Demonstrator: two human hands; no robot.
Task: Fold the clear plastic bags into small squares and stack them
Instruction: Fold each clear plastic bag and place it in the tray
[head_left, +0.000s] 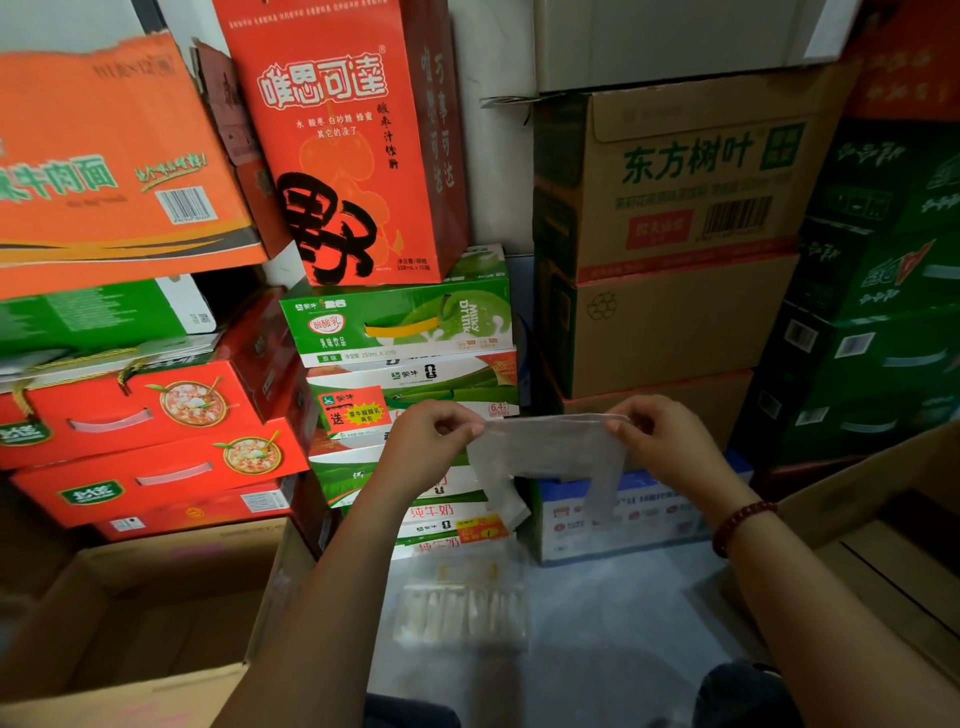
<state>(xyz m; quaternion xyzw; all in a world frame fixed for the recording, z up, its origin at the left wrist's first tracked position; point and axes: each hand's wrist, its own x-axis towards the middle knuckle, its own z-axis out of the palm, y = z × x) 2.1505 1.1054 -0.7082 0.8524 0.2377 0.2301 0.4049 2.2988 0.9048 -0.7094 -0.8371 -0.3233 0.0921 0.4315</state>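
A clear plastic bag (550, 447) hangs in the air between my hands, stretched flat along its top edge, with its two handle strips dangling below. My left hand (434, 441) pinches the bag's top left corner. My right hand (657, 434) pinches the top right corner; a dark red bead bracelet circles that wrist. Lower down, on the pale floor, lies a pile of clear plastic (462, 603) with whitish folds showing through it.
Stacked drink and food cartons fill the back: red boxes (140, 415) at left, green milk boxes (405, 322) in the middle, brown cartons (675, 218) at right. An open cardboard box (135, 608) stands at lower left, another cardboard box (883, 535) at right.
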